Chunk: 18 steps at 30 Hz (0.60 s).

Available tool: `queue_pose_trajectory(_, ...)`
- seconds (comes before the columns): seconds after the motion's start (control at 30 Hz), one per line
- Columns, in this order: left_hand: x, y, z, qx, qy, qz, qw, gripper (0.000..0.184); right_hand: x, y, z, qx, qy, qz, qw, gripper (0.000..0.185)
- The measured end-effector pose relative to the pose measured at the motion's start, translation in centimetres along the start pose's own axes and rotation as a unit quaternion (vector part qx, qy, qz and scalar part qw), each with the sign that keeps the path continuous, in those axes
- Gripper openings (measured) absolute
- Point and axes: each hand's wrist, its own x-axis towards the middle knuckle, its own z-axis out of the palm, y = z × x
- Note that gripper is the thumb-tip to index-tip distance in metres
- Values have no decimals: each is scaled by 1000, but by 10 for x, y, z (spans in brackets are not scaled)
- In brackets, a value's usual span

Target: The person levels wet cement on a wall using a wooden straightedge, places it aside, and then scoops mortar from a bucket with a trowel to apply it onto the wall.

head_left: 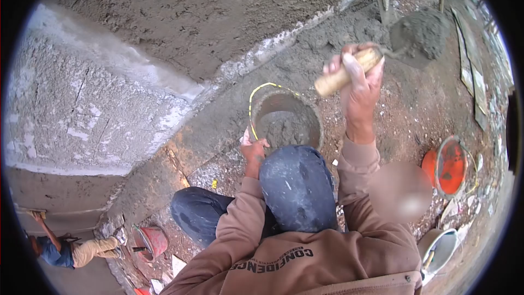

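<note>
My right hand [360, 84] is wrapped round the wooden handle [349, 72] of a trowel. Grey wet mortar [423, 35] covers the trowel's blade, which is held out to the upper right. Below and to the left, my left hand [254, 150] is closed at the near left rim of a bucket [318, 125], by its yellow handle [252, 101]. Grey mortar [286, 128] lies inside this bucket, just beyond my knee.
A wall with rough grey plaster [164, 16] rises at the upper left. An orange bucket [451, 166] and a pale tub [441, 251] are at the right. At the lower left, a person [60, 251] works beside a red bucket [154, 242]. Boards [472, 71] lie at the far right.
</note>
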Motion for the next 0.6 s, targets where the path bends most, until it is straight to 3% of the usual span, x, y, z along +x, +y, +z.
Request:
queue_pose_trajectory(0.07, -1, -2, -1, -11, -8, 5, 1000, 74, 25, 20, 13, -122, 25, -84, 989, 31)
queue_pose_trajectory(0.13, -5, 3, 0, -17, -5, -14, 1000, 74, 50, 65, 17, -214, 112, -168, 956, 32)
queue_pose_trajectory(0.23, 2, -8, -9, -14, -5, -5, 1000, 74, 71, 143, 16, -437, 218, -257, 834, 37)
queue_pose_trajectory(0.3, 2, -11, -13, -10, -4, -4, 1000, 74, 61, 213, -21, -609, 79, -192, 766, 41)
queue_pose_trajectory(0.37, -1, -6, -7, -7, 0, -19, 1000, 75, 24, 211, -35, -693, -226, 56, 682, 42)
queue_pose_trajectory(0.43, -6, 5, 0, -23, -10, -26, 999, 75, -36, 185, -42, -590, -317, 36, 742, 43)
queue_pose_trajectory(0.5, -3, 4, 6, -18, -11, -14, 1000, 74, -71, 117, -51, -533, -365, 103, 756, 35)
queue_pose_trajectory(0.57, -2, -3, 8, 19, -3, 11, 1000, 73, -70, 55, -62, -496, -398, 356, 684, 24)
queue_pose_trajectory(0.6, -4, -2, 12, 22, -24, 2, 999, 73, -76, 46, -86, -454, -367, 459, 669, 21)
